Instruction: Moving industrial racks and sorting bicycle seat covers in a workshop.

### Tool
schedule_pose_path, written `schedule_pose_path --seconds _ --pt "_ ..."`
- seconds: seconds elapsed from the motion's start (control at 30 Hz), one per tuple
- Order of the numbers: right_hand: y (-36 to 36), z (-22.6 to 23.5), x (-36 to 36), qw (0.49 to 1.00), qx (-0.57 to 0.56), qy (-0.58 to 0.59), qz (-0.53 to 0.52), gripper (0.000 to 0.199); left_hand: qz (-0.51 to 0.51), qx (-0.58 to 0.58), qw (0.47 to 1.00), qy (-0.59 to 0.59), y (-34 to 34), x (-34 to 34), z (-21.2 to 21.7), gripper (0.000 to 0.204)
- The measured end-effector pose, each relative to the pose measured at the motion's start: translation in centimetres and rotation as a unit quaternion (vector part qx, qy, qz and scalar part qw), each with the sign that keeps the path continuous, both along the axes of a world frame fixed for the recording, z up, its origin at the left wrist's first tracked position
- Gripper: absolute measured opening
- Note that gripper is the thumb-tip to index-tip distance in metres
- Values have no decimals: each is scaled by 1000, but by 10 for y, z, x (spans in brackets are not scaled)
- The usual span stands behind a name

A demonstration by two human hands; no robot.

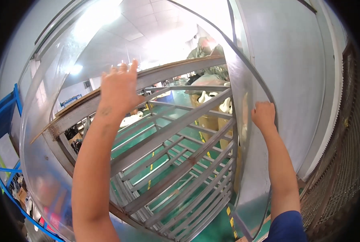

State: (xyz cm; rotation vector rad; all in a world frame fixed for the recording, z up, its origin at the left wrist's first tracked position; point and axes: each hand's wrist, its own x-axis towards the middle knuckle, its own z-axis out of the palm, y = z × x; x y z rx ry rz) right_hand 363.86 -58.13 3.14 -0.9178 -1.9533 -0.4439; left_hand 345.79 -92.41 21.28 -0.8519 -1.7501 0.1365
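Observation:
A grey metal rack [172, 137] with many slanting bars and a board along its top stands in front of me, in a doorway. My left hand [121, 86] is raised at the rack's top edge, fingers spread; whether it touches the rack or the clear plastic cannot be made out. A clear plastic curtain [39, 117] hangs in the opening, its dark edge curving down on the right. At that edge my right hand [264, 115] is closed in a fist on the curtain, fingertips hidden.
Beyond the rack are a green floor [210, 228] with yellow markings, bins of white parts [225, 105] and wrapped bundles [208, 50]. Left, a blue metal frame [11, 193] holds mixed items. A pale wall panel [288, 68] and brown mesh [337, 161] stand on the right.

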Motion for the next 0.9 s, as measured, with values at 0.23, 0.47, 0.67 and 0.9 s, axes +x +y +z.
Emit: schedule_pose_path --seconds 0.23,0.47,0.67,0.9 --pt "6 -17 7 1000 7 1 3 19 8 -50 996 -78 8 -4 7 22" --pt "75 -21 26 999 -4 19 -47 26 5 -43 998 -54 -6 -19 -1 24" --pt "167 25 25 987 -109 109 43 32 -75 -26 996 -34 -84 -37 35 39" --pt "-45 108 26 837 -128 379 374 37 -108 -38 993 -38 -189 -45 45 54"
